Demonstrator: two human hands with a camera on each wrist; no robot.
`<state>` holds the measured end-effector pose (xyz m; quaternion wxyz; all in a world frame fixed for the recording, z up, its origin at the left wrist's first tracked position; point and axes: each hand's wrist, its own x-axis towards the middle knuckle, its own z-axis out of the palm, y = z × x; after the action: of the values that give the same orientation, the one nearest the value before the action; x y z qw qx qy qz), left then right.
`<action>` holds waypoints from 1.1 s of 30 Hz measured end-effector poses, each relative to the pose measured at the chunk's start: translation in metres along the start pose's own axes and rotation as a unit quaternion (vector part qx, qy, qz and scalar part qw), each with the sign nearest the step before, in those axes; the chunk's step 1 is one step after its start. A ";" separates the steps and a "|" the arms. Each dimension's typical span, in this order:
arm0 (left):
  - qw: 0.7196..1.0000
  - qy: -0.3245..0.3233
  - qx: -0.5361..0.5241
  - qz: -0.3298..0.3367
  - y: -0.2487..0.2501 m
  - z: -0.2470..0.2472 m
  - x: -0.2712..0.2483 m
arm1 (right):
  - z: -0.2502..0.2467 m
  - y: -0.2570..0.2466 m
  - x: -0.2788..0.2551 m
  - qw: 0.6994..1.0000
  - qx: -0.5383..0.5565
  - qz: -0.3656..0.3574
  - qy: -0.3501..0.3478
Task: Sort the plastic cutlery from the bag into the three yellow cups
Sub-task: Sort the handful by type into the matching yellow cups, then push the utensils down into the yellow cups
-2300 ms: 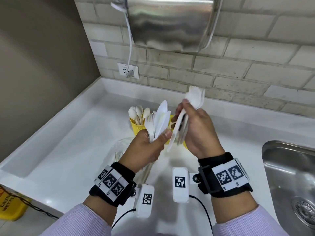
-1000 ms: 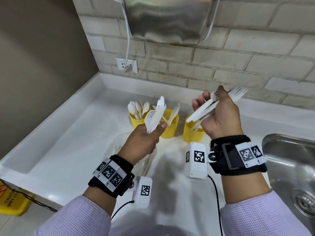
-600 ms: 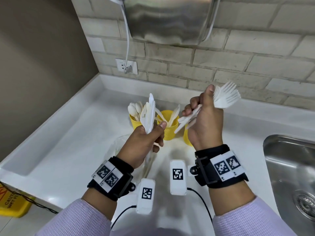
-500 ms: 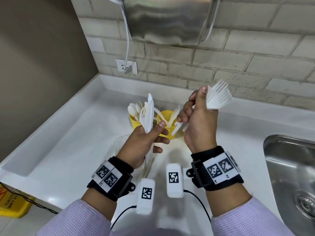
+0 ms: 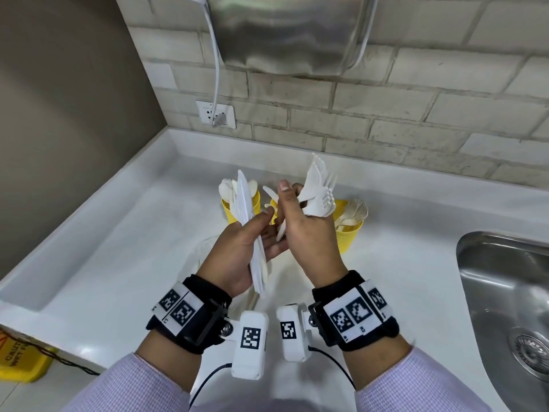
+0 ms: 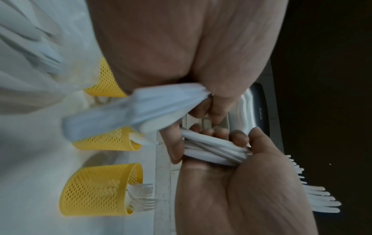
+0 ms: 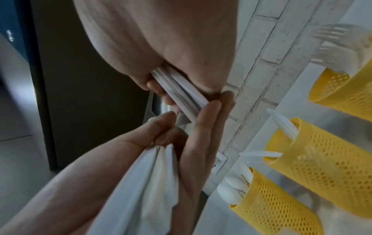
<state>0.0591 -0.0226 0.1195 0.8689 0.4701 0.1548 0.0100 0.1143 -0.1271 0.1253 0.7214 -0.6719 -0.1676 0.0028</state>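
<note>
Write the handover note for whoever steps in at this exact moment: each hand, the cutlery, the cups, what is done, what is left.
Left hand: grips a mixed cutlery bundle, upright.
Right hand: grips a fork bunch, tines up, touching the left fingers.
Cups at the back of the counter: left cup holds spoons, middle cup knives, right cup forks.
Bag: beneath the hands.
Done: each cup partly filled.
Left: drop the forks in the right cup, sort the left-hand bundle.

A washroom or pantry corner: steel hand dryer [image 5: 285, 31] on the brick wall [image 5: 416, 114], steel sink [image 5: 505, 292], yellow wet-floor sign [image 5: 20, 364].
</note>
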 end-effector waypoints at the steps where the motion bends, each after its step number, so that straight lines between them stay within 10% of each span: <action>1: 1.000 0.009 0.008 0.003 0.001 0.000 0.000 | -0.002 0.002 0.003 1.000 -0.016 -0.014 0.008; 13: 0.981 0.055 0.183 0.041 -0.003 -0.007 0.002 | -0.075 0.035 0.056 0.973 -0.123 0.074 0.179; 33: 0.993 -0.083 -0.004 -0.089 0.005 -0.010 0.004 | -0.079 0.058 0.060 0.906 -0.412 0.024 0.094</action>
<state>0.0612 -0.0111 0.1177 0.8781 0.4502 0.1228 -0.1055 0.2035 -0.1845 0.0798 0.3924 -0.9103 -0.0690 -0.1122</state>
